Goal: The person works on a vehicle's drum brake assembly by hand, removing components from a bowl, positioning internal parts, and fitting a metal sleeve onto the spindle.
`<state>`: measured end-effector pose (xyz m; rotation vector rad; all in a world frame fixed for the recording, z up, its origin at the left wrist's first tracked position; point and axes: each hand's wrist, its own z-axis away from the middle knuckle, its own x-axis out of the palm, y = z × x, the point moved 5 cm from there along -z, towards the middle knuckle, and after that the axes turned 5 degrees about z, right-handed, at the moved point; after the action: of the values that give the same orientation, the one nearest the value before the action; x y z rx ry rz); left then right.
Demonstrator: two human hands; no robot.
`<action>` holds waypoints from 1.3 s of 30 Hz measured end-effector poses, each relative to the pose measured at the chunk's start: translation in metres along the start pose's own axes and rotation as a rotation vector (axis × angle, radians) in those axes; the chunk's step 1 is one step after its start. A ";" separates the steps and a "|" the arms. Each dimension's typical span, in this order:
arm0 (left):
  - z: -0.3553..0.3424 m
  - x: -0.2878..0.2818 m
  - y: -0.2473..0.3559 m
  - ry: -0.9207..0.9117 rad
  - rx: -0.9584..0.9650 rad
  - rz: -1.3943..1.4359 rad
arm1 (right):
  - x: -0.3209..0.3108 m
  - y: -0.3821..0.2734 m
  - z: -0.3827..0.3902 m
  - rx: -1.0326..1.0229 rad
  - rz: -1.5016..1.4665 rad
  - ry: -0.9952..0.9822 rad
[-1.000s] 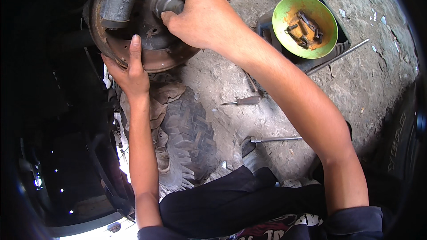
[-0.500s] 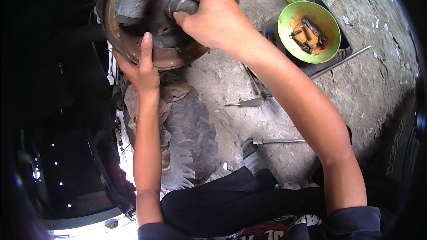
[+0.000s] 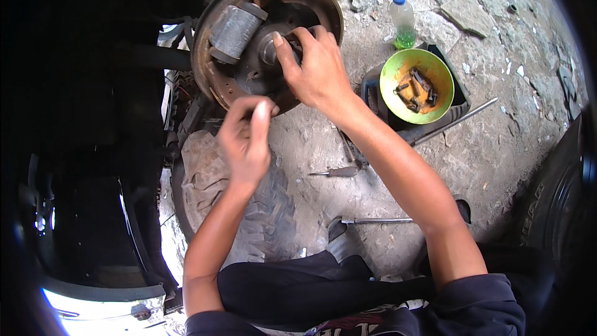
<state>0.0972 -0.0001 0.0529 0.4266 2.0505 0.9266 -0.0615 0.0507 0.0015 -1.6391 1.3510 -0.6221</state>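
Observation:
At top centre is a rusty brake backing plate [image 3: 217,86] with a grey cylinder [image 3: 235,32] mounted on it. My right hand [image 3: 314,67] has its thumb and fingers closed around the round metal hub piece [image 3: 268,50] at the plate's middle. My left hand [image 3: 247,139], blurred by motion, is just below the plate's lower rim with fingers curled and thumb raised; I cannot tell whether it holds or touches anything.
A green bowl [image 3: 388,78] of several dark metal parts rests on a black container [image 3: 459,109], beside a bottle of green liquid [image 3: 402,25]. On the rough ground lie a screwdriver [image 3: 341,172], metal bars [image 3: 463,116] and a tyre [image 3: 267,205]. A dark vehicle body [image 3: 81,224] fills the left.
My left hand has left the plate's rim and moved right and down, fingers curling. My right hand stays on the hub, thumb repositioned. The whole view has shifted, showing the bottle's cap.

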 end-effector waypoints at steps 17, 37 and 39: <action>-0.063 0.081 -0.083 0.244 -0.772 1.088 | -0.004 0.019 0.002 -0.097 -0.397 0.037; -0.054 0.105 -0.059 0.213 -0.569 1.319 | -0.004 0.011 -0.009 -0.077 -0.273 0.400; -0.058 0.105 -0.054 0.269 -0.553 1.298 | -0.005 0.009 -0.010 -0.110 -0.180 0.394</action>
<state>-0.0103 -0.0023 -0.0226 1.4218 1.4472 2.3080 -0.0760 0.0521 -0.0005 -1.8036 1.5468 -1.0361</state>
